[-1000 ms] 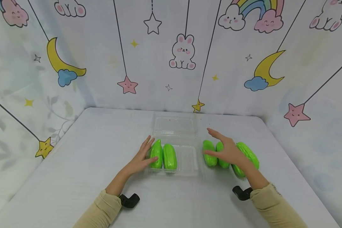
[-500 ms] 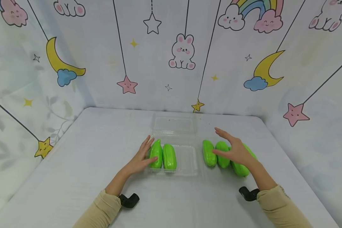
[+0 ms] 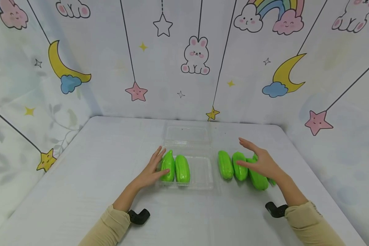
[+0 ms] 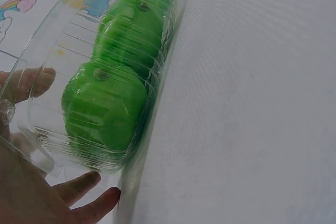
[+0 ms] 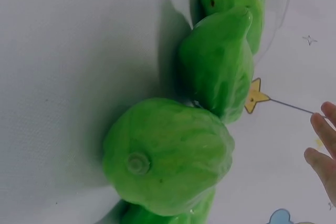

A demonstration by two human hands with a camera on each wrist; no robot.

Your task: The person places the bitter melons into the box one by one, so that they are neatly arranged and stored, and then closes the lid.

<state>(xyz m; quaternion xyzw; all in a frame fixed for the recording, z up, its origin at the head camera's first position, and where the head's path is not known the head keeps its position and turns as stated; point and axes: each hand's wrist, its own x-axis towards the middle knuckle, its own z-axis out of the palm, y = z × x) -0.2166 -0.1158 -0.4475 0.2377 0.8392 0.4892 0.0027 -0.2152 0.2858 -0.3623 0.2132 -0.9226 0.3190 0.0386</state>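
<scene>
Two long, glossy green gourds lie side by side in the left half of a clear plastic clamshell box. My left hand rests at the box's left wall, fingers straight and spread. Its thumb reaches over the rim, above the leftmost gourd. To the right of the box several more gourds lie in a row on the table. Above that row hovers my right hand, thumb and fingers spread apart, holding nothing. It partly hides the rightmost gourds. A large gourd is close up in the right wrist view.
The box's lid lies folded back, away from me. A white-covered table bears everything, and a printed cloth stands along its back and sides. Black camera mounts sit at both wrists.
My right hand has moved rightward along the row of gourds, uncovering those nearest the box. The left hand and the gourds in the box stay in place.
</scene>
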